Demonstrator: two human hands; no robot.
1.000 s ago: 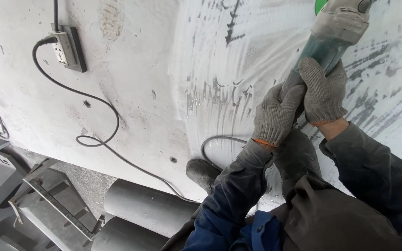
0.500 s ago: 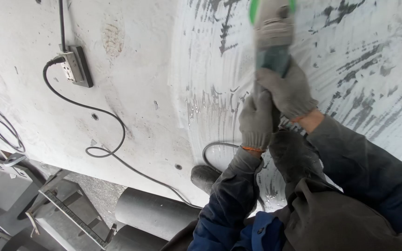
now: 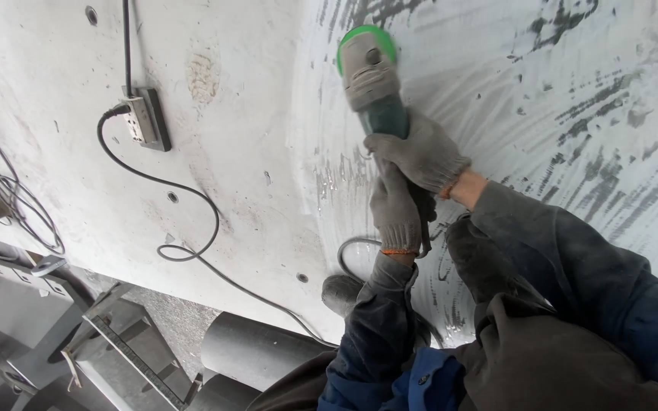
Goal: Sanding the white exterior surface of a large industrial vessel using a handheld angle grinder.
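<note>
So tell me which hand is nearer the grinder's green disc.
Right. The right hand grips the grinder body just below its head, close to the green disc; the left hand holds the rear handle, farther back.

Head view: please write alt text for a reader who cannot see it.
Two gloved hands grip an angle grinder with a green disc against a pale, scuffed metal surface: right hand nearer the head, left hand behind. Left of them, a power strip and black cable lie on that surface.
</note>
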